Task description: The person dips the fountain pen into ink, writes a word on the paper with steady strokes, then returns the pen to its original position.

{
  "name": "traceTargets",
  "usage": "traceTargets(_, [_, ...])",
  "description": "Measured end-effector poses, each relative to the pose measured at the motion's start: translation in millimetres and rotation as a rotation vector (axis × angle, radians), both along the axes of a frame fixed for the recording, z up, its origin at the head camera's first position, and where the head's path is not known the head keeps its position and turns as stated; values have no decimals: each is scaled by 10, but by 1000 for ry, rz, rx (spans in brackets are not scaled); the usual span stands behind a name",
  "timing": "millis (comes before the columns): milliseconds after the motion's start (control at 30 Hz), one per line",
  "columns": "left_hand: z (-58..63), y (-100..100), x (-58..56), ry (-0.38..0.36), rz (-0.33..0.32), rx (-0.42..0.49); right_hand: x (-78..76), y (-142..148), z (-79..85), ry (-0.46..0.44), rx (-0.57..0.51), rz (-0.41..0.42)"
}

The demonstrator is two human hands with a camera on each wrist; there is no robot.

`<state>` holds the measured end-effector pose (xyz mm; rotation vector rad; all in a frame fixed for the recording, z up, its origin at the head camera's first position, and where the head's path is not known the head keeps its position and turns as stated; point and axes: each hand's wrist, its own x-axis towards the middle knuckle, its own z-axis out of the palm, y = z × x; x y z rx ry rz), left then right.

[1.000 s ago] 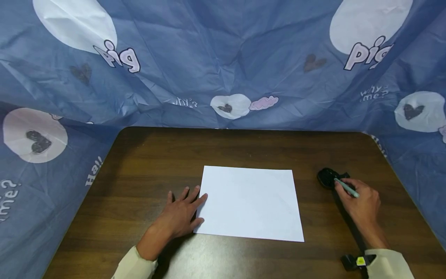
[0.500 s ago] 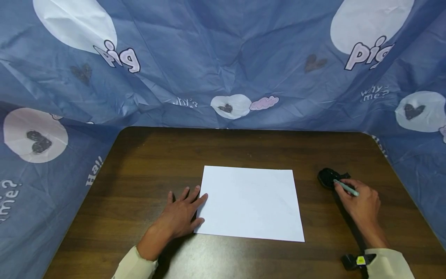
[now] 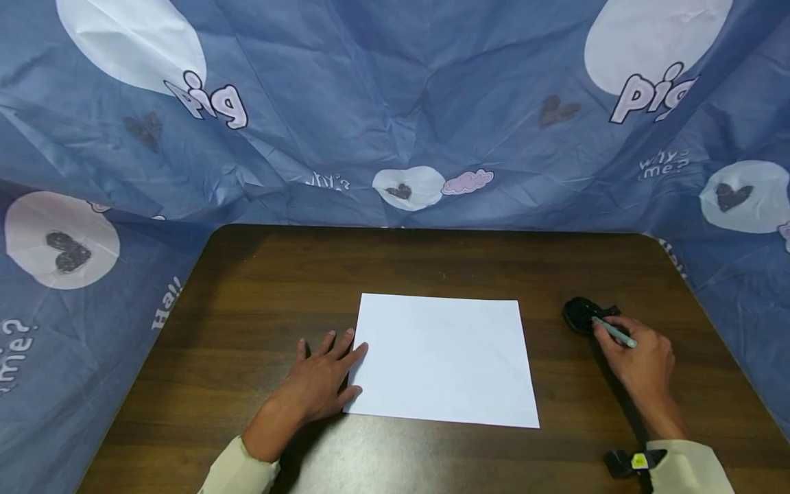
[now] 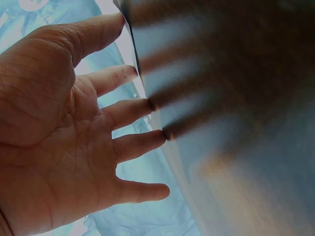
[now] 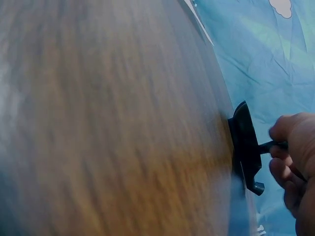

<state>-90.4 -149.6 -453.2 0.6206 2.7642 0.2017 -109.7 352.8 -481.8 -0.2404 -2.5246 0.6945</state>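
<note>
A white sheet of paper (image 3: 441, 360) lies flat on the wooden table. With fingers spread, my left hand (image 3: 311, 384) rests at its left edge; the thumb and forefinger tips lie on the sheet. The left wrist view shows the palm of that hand (image 4: 64, 132) and the thin paper edge by the thumb. Over at the right, my right hand (image 3: 642, 353) pinches a pale green pen-like stick (image 3: 617, 334). Its lower end meets a black, rounded, shallow dish (image 3: 579, 314) with a small tab. The right wrist view has the dish (image 5: 244, 142) side-on, beside the fingers.
The brown wooden table (image 3: 296, 274) has rounded far corners. A blue printed cloth (image 3: 345, 103) hangs behind it and along both sides. A black strap device (image 3: 632, 463) sits at the right wrist.
</note>
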Motion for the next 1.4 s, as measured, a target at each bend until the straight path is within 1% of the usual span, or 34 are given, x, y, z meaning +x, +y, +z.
traceTargets(133, [-1, 3, -5, 4, 0, -5, -4, -1, -13, 107, 2, -12])
traceTargets(200, [-6, 3, -7, 2, 0, -8, -1, -6, -12, 127, 0, -13])
traceTargets(500, [-22, 1, -15, -14, -2, -6, 18, -15, 1, 106, -14, -17])
traceTargets(700, [5, 4, -15, -1, -3, 6, 23, -15, 12, 109, -20, -34])
traceTargets(800, [15, 6, -15, -5, 5, 3, 23, -20, 20, 112, -22, -39])
traceTargets(1033, [16, 14, -19, -19, 4, -6, 29, -31, 35, 135, -48, -56])
traceTargets(1200, [0, 7, -17, -35, 5, -1, 23, -42, 28, 169, -63, -57])
traceTargets(1400, [10, 2, -27, -28, 5, 2, 4, -49, 36, 212, -83, -53])
